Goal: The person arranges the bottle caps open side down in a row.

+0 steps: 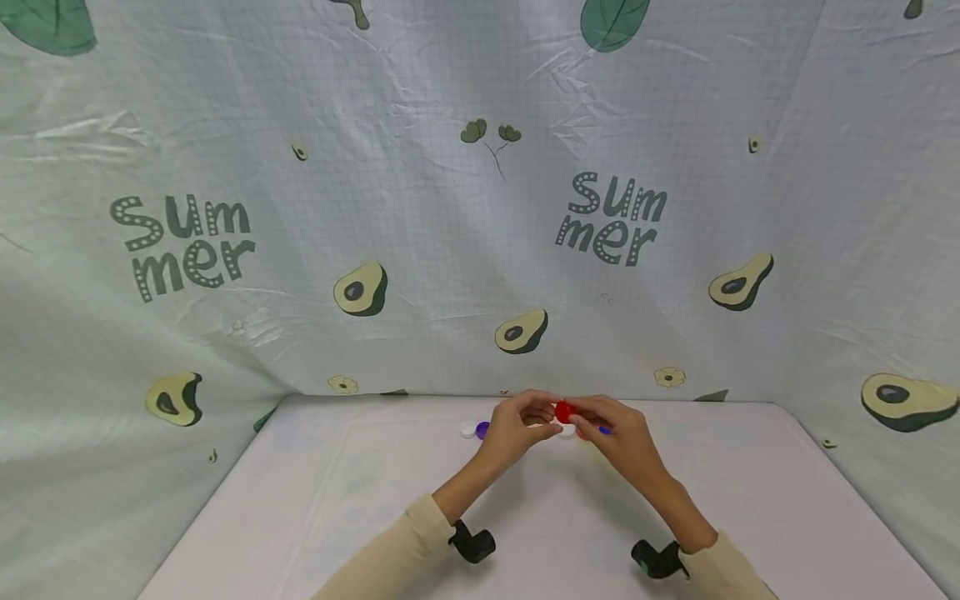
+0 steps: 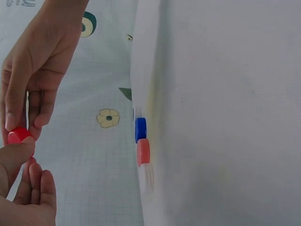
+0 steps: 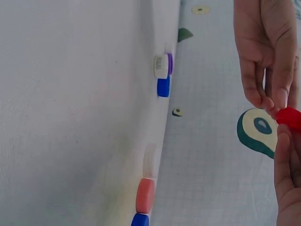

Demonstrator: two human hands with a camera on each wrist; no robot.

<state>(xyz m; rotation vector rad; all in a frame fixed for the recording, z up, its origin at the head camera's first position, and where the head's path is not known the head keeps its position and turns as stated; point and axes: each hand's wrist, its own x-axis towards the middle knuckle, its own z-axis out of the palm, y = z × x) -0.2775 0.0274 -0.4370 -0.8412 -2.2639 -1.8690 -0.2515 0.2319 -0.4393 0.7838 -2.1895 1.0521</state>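
Observation:
Between both hands, held up above the far edge of the table, is a small red cap (image 1: 564, 412). My left hand (image 1: 513, 430) pinches it from the left. My right hand (image 1: 624, 437) pinches its other side between thumb and fingers. In the left wrist view the red cap (image 2: 18, 136) shows partly behind the thumb. The right wrist view shows the red cap (image 3: 289, 117) at the fingertips of both hands, cut off by the frame. Its far side is hidden.
Several caps stand along the table's far edge: a white cap (image 1: 468, 429), a purple cap (image 1: 482, 431), an orange cap (image 2: 143, 151) and a blue cap (image 2: 140, 130) among them. A printed sheet (image 1: 435, 208) hangs behind the white table (image 1: 360, 500).

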